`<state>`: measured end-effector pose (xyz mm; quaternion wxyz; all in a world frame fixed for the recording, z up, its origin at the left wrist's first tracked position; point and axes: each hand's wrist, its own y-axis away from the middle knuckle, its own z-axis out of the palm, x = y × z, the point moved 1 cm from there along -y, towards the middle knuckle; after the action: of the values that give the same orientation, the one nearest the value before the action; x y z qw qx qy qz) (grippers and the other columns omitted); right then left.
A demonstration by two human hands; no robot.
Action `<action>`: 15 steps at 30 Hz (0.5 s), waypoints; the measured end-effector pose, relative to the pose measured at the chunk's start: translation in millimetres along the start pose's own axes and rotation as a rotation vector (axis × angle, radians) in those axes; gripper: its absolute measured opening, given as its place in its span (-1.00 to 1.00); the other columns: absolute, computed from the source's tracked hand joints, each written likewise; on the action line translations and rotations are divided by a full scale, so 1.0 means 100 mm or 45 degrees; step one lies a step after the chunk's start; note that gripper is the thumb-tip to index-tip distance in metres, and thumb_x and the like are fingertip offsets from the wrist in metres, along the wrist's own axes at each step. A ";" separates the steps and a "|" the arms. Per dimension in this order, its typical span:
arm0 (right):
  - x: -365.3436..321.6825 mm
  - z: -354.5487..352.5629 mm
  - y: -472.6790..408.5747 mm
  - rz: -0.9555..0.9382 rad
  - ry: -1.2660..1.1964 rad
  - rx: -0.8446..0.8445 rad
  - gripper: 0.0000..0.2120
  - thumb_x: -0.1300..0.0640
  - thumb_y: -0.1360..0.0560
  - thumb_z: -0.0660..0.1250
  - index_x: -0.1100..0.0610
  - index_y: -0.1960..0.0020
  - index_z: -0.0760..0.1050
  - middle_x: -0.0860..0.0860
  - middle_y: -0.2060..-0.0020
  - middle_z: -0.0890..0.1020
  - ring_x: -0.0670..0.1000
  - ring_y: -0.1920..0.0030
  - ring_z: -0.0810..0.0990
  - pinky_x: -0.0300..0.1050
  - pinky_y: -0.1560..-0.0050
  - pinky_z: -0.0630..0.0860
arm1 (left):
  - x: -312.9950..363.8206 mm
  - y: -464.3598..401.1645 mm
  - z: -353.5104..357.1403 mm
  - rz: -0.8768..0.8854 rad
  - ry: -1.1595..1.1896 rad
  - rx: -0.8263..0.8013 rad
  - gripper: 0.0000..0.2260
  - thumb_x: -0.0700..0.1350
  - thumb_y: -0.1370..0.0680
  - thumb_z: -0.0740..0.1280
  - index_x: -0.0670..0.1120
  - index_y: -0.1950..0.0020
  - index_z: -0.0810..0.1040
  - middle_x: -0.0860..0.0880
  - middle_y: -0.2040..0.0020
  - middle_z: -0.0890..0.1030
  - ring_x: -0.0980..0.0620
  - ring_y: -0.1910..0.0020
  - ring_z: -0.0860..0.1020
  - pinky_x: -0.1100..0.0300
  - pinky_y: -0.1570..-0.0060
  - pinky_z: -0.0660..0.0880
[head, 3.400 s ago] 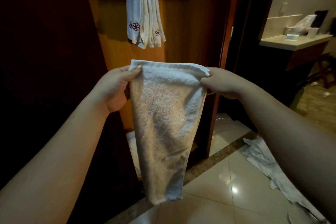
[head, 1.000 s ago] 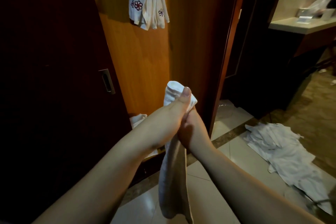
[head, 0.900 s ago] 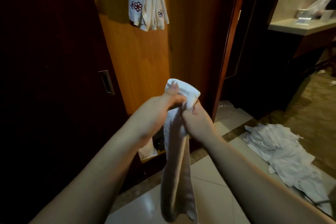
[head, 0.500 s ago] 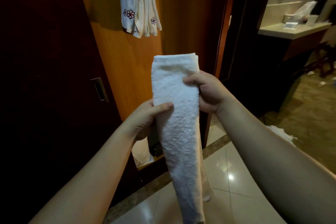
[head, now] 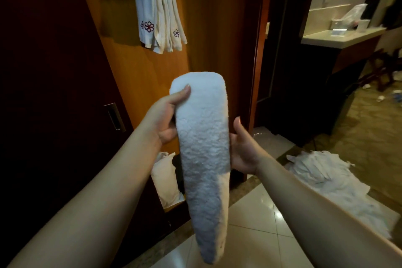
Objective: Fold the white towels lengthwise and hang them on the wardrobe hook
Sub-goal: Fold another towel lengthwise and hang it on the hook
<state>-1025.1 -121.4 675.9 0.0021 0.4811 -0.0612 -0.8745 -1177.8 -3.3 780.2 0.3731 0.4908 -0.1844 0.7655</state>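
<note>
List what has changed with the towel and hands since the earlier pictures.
The held towel, earlier spread wide between both hands, is now a narrow lengthwise fold raised upright. The left hand grips its top edge; the right hand supports its side. The hung towels and the floor pile stayed put.

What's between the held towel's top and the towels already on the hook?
Head view: only bare wardrobe panel between the folded towel and hung towels.

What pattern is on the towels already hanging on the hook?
White hanging towels with small red-purple embroidered flower motifs near the hems; head view.
</note>
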 end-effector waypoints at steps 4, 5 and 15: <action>0.18 0.05 -0.10 -0.017 0.327 0.032 -0.13 -0.30 -0.13 0.65 0.09 -0.31 0.54 0.08 -0.20 0.68 0.07 -0.22 0.66 -0.03 -0.16 0.60 | 0.25 -0.08 -0.08 0.040 -0.072 0.112 -0.54 -0.03 -0.47 0.48 -0.17 -0.32 0.53 -0.20 -0.13 0.70 -0.20 -0.09 0.68 -0.13 0.04 0.64; 0.19 0.07 -0.11 -0.027 0.422 0.026 -0.09 -0.27 -0.14 0.66 0.11 -0.35 0.49 0.08 -0.22 0.67 0.09 -0.23 0.65 0.04 -0.24 0.57 | 0.30 -0.11 -0.10 0.063 -0.069 0.129 -0.55 -0.04 -0.47 0.49 -0.17 -0.30 0.53 -0.20 -0.11 0.70 -0.21 -0.07 0.69 -0.14 0.07 0.64; -0.01 0.30 -0.08 -0.306 0.823 0.187 -0.21 -0.27 -0.21 0.56 0.00 -0.35 0.46 -0.04 -0.15 0.69 0.00 -0.13 0.69 0.10 -0.20 0.58 | 0.63 -0.21 -0.13 0.115 0.003 0.160 -0.51 -0.11 -0.48 0.48 -0.19 -0.38 0.50 -0.23 -0.18 0.67 -0.27 -0.12 0.67 -0.23 0.05 0.62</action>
<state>-1049.2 -109.9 691.5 -0.1163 0.7358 -0.0631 -0.6641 -1185.1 43.8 828.9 0.3068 0.5035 -0.1574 0.7922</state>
